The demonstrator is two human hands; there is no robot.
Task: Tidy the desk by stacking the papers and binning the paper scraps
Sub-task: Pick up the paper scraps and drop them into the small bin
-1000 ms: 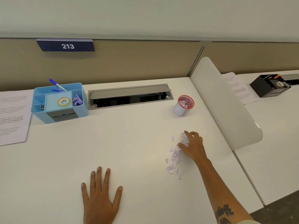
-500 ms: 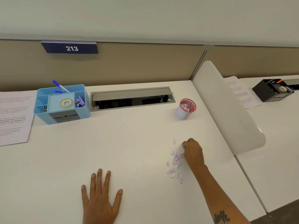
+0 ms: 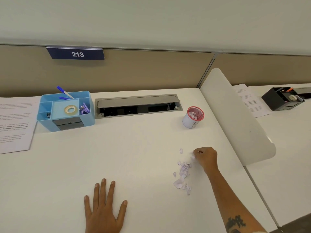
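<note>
Right grip [image 3: 205, 158]: fingers curled shut, apparently pinching paper scraps [image 3: 182, 172] at the pile's far end, the rest trailing back along the forearm. Left grip [image 3: 105, 211]: spread flat and empty on the white table [image 3: 134, 148], probably steadying. Red mesh bin [image 3: 195, 117] stands well beyond the right grip, already holding scraps; papers [image 3: 15, 123] lie far left. Beige partition behind.

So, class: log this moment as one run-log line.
right hand: closed on paper scraps | left hand: flat on desk | bin: partly filled | scraps remain
</note>
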